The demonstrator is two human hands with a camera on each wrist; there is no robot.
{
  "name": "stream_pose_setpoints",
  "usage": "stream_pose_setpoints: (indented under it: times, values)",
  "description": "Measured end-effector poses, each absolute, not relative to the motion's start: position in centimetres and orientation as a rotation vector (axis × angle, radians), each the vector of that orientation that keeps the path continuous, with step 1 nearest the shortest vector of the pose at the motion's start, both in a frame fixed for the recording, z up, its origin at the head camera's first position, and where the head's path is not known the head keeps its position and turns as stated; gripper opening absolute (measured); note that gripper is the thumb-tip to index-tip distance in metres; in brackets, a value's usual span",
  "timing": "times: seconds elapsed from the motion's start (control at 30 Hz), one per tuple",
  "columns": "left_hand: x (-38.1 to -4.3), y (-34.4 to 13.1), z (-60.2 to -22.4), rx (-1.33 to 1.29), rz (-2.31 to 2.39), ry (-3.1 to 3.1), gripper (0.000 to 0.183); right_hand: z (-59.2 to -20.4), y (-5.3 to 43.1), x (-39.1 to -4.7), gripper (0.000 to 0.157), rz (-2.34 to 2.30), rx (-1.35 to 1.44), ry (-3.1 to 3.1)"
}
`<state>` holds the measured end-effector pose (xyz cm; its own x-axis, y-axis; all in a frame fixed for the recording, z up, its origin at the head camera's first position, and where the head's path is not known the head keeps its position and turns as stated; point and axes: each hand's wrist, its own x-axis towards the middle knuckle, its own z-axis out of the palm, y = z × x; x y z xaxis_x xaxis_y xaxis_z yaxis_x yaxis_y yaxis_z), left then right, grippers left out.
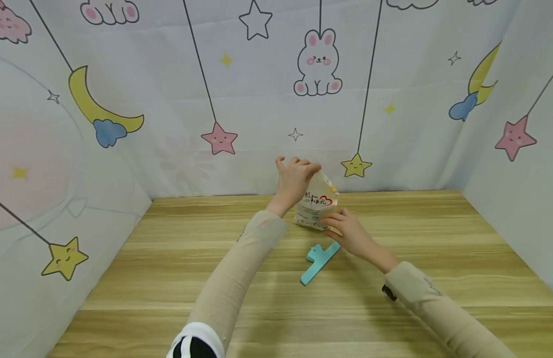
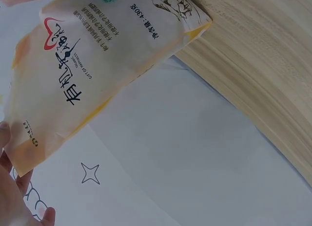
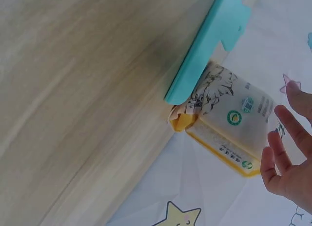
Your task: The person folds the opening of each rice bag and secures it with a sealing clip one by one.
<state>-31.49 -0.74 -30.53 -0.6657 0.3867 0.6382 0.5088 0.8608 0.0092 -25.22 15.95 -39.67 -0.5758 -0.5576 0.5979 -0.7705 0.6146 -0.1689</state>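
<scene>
A cream paper-like food bag [image 1: 316, 204] with a red heart and dark lettering stands on the table, its top drawn up to a corner. My left hand [image 1: 294, 180] pinches that top corner between thumb and fingers; the left wrist view shows the bag [image 2: 92, 65] stretching away from the hand [image 2: 12, 199]. Beside the bag's lower right side is my right hand [image 1: 351, 233], fingers loosely extended; whether they touch the bag is unclear. In the right wrist view those spread fingers [image 3: 295, 131] hold nothing. A turquoise bag clip [image 1: 320, 262] lies in front of the bag.
The wooden table [image 1: 169, 278] runs back to a white cloth backdrop [image 1: 258, 99] printed with stars, moons and a rabbit. Similar cloth walls stand at the left and right. A small black object [image 1: 389, 293] sits at the right cuff.
</scene>
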Motion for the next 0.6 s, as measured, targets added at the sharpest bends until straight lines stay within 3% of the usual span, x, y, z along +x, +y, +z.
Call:
stream_pose_setpoints:
  times: [0.6]
  values:
    - [-31.7,-0.7,-30.5,-0.631,-0.243,-2.398,0.022,-41.7,15.1,-25.0,0.031,0.434,1.190,-2.497]
